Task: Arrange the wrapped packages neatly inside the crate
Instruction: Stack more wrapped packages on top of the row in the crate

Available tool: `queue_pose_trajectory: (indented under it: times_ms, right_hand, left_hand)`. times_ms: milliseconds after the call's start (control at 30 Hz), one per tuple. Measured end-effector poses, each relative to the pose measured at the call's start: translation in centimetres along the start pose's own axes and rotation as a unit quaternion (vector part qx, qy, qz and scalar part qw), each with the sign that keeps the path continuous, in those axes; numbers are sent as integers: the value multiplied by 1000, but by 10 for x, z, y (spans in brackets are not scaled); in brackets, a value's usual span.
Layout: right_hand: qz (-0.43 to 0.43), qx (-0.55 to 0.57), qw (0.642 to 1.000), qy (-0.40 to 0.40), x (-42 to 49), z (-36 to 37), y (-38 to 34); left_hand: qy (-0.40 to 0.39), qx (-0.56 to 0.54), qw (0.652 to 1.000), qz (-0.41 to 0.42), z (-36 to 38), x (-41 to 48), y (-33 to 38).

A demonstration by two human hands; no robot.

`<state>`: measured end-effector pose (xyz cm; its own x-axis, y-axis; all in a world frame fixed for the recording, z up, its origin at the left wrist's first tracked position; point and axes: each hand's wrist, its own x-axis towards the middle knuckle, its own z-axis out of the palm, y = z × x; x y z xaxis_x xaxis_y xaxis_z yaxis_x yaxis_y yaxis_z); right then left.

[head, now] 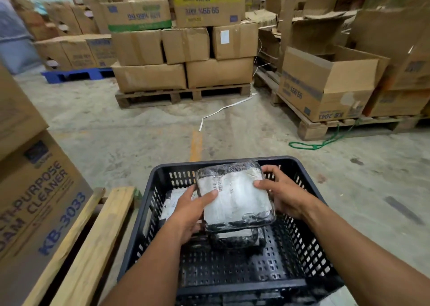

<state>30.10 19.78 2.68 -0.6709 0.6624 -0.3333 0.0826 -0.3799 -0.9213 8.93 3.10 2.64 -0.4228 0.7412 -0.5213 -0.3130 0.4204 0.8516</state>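
I see both hands gripping one wrapped package (235, 196) above the black crate (309, 233). My left hand (190, 210) clasps its left edge, thumb pressed on top; my right hand (282, 192) clasps the right edge, thumb on the white label side. A second package (237, 238) lies on the crate floor right under the held one, and a third (171, 203) sits toward the crate's left wall, partly hidden by my left hand
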Motion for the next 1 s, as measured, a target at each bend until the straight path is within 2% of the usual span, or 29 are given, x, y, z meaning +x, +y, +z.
queue_pose_trajectory:
  times_ms: [100,200,367,433,567,633,700,767,867,1000]
  right_hand:
    - [-2,-56,998,-2,5,12,-5]
    - [-13,-51,999,-16,6,22,-8]
    - [-31,39,998,43,6,41,6]
    - [-22,48,998,33,5,44,7]
    - [16,12,999,-37,3,40,-1]
    - [24,-11,999,-39,5,41,-1]
    - [17,-26,999,-12,7,44,5]
    - [1,-22,1000,20,10,44,13]
    - [-4,-19,997,80,14,34,24]
    - [2,-27,988,149,20,9,32]
  left_hand:
    - [-38,-33,998,21,-12,0,11]
    - [-81,-59,994,36,-17,-2,13]
    - [43,-123,989,64,-11,1,12]
    - [65,-140,985,77,-11,1,12]
    - [19,-158,984,77,-18,3,19]
    - [1,-136,988,75,-17,4,20]
    - [19,-122,989,77,-12,6,18]
    - [54,-71,993,83,-8,8,13]
    - [88,92,987,95,-10,11,5]
    - [85,316,941,82,-24,20,-24]
